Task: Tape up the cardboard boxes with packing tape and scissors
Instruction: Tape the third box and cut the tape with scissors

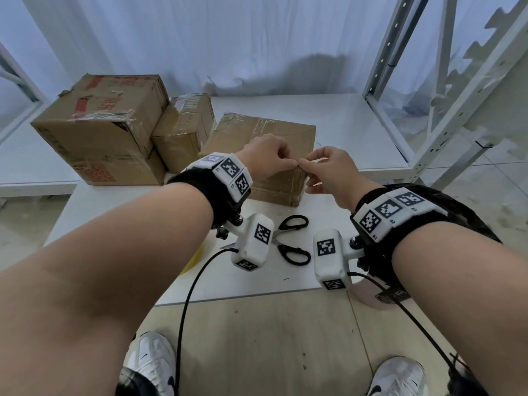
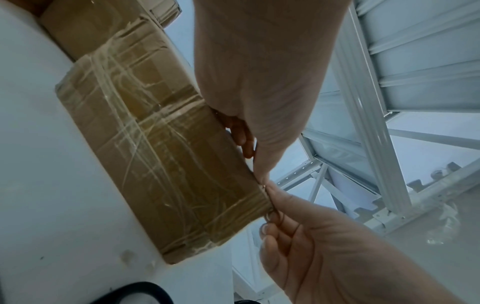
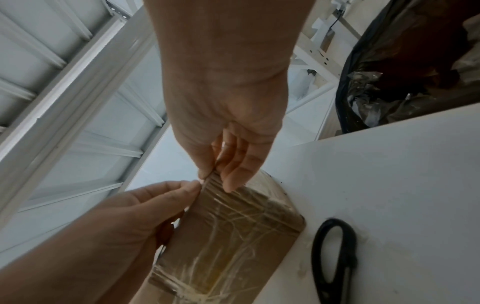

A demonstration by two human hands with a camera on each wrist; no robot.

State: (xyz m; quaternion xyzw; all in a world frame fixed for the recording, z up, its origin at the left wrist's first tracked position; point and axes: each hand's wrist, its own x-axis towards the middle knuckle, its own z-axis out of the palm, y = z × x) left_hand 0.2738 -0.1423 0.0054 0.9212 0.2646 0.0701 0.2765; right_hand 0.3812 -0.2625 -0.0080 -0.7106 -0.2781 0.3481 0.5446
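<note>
Flat box (image 1: 265, 132): on the worktop (image 1: 343, 124), in the middle, just right of the small box.
Small box (image 1: 183, 124): between the large box and the flat box, touching the large one.
Large box (image 1: 100, 124): at the far left of the worktop.
Scissors (image 1: 291, 238): lying on the worktop, in front of the flat box.
Hands: left hand (image 1: 265, 158) and right hand (image 1: 331, 172) side by side over the near edge of the flat box, fingertips meeting.
Shelf frame (image 1: 445, 90): standing right of the worktop.
Bag (image 3: 405, 67): beside the worktop, at the right.
</note>
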